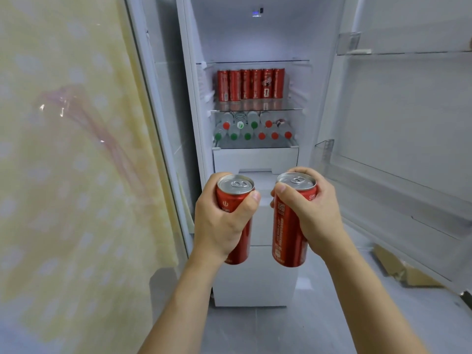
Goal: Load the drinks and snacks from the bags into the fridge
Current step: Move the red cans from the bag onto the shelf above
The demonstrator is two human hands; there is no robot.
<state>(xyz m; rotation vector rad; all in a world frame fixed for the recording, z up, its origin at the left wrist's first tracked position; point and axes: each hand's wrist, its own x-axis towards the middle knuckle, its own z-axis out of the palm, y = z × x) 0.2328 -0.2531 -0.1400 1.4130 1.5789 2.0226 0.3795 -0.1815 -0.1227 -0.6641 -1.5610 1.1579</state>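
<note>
A yellow dotted curtain (76, 149) fills the left side, its pattern blurred. The left hand (219, 221) wraps a red can (236, 198) — fingers hidden behind it, thumb across the front. Beyond, in the open fridge (255, 159), a row of red cans (251, 84) stands on a glass shelf above lying bottles (252, 129), labels unreadable. The right hand (310, 210) grips a second red can (290, 226), upright, just beside the first. The fridge door (408, 123) is cut off at the right edge.

Left hand (219, 221) and right hand (314, 208) outstretched side by side, fingers curled.
</note>
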